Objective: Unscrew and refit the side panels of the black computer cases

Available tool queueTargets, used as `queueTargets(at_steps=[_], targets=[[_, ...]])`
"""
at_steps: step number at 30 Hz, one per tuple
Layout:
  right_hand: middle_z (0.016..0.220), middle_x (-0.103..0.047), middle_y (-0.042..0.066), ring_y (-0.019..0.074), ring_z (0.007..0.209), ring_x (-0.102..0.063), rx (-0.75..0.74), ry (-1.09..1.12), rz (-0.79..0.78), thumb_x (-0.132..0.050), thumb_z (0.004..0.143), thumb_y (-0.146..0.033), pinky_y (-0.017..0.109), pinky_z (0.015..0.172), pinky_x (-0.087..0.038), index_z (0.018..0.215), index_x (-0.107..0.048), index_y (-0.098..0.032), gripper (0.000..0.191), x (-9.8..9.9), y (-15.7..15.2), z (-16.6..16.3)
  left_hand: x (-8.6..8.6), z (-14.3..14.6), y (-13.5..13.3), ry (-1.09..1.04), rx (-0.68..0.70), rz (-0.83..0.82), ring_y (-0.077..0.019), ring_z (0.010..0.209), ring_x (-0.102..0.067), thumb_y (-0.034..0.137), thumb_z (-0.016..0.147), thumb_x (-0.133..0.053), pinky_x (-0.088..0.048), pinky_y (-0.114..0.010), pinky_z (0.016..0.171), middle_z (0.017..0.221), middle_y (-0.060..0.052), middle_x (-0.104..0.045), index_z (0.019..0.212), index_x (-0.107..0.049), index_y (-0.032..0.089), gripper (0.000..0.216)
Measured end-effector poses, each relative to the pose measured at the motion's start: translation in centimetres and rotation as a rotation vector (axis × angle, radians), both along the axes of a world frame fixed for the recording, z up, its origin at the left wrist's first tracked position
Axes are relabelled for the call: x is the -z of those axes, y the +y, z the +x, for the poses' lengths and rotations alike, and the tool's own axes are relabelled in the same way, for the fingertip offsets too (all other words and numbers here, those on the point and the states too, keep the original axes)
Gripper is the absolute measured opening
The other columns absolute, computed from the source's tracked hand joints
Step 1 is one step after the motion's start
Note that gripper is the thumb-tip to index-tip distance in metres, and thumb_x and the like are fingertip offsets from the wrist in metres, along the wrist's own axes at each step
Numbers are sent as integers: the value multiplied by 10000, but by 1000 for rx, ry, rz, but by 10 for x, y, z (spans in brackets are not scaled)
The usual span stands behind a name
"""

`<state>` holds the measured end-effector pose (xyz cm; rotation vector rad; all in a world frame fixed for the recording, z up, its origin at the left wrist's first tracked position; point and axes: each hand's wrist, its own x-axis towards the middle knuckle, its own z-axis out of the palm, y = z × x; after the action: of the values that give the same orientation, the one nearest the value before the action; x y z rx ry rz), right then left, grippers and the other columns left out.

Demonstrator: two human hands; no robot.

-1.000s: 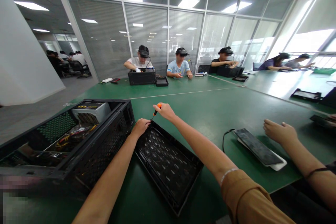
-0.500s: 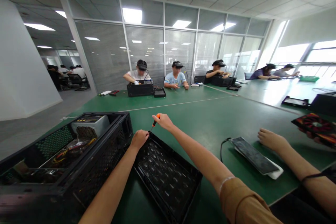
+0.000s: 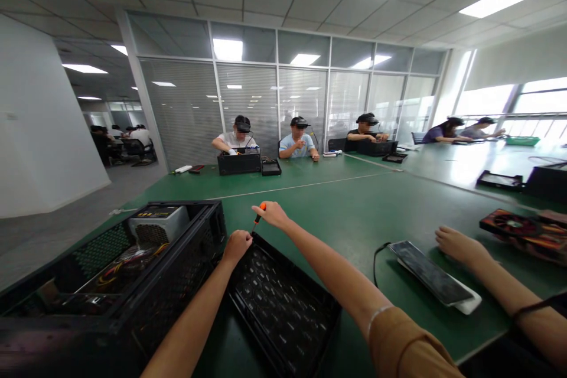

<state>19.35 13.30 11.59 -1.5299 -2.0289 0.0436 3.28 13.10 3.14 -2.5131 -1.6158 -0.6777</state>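
Note:
My right hand (image 3: 273, 214) is closed round a screwdriver (image 3: 259, 214) with an orange and black handle. Its shaft slants down to the far corner of a shallow black panel (image 3: 283, 307), which has a raised rim and rows of small shiny marks. At that same corner, beside the screwdriver's tip, my left hand (image 3: 238, 247) has its fingers curled together; what they pinch is hidden. On the left stands an open black computer case (image 3: 177, 271), with a silver power supply (image 3: 162, 224) and coloured cables (image 3: 115, 269) inside.
A phone (image 3: 429, 271) lies on a white object with a black cable on the green table (image 3: 336, 207). Close on the right, another person's hand (image 3: 460, 245) rests near a red-and-black graphics card (image 3: 522, 230). Several people work with computer cases (image 3: 239, 162) across the table.
The view has tilted up slightly. Both hands stay at the panel's corner, with the screwdriver still in my right hand. The graphics card on the right has been lowered and turned.

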Motion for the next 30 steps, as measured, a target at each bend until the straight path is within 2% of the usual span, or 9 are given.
queueTargets(at_steps=[5,11,17,21,26,30], targets=[[822,-649,67,178,776,-589,27,-106,-56,-392,767,-599,230,648,-391,846,-629,-205,467,-11,7,-16,3,0,5,-29,-4,-18,-151,720,-542,201,747,-517,-344,-252,699,733,-62,-638,641,-644,148,173],[917,-639,71,198,823,-587,18,-125,-97,-363,796,-519,251,651,-397,953,-604,-224,412,-15,13,-33,7,-2,9,-51,16,-11,-155,724,-545,185,730,-514,-340,-248,694,712,-54,-642,643,-650,158,163],[893,-647,52,195,836,-590,-14,-88,-172,-375,737,-639,228,650,-399,865,-632,-227,502,-18,15,-33,9,-3,12,-93,35,-40,-139,692,-561,208,726,-530,-351,-230,664,715,-38,-656,650,-660,167,156],[887,-648,75,200,823,-594,31,-74,-177,-351,735,-664,227,648,-404,830,-639,-202,553,-16,15,-37,10,-4,14,-124,41,-59,-137,701,-573,229,724,-547,-357,-221,657,725,-32,-665,653,-666,174,149],[871,-654,99,199,824,-594,20,-84,-137,-244,825,-569,227,661,-400,844,-643,-181,557,-15,13,-41,12,-5,15,-145,41,-66,-134,695,-576,238,733,-545,-359,-217,648,720,-26,-667,657,-664,177,153],[871,-657,104,200,822,-593,-2,-122,-123,-279,832,-505,224,655,-394,831,-648,-172,497,-18,13,-37,13,-6,16,-153,41,-67,-136,686,-573,244,737,-545,-360,-222,648,722,-33,-664,667,-664,172,155]])
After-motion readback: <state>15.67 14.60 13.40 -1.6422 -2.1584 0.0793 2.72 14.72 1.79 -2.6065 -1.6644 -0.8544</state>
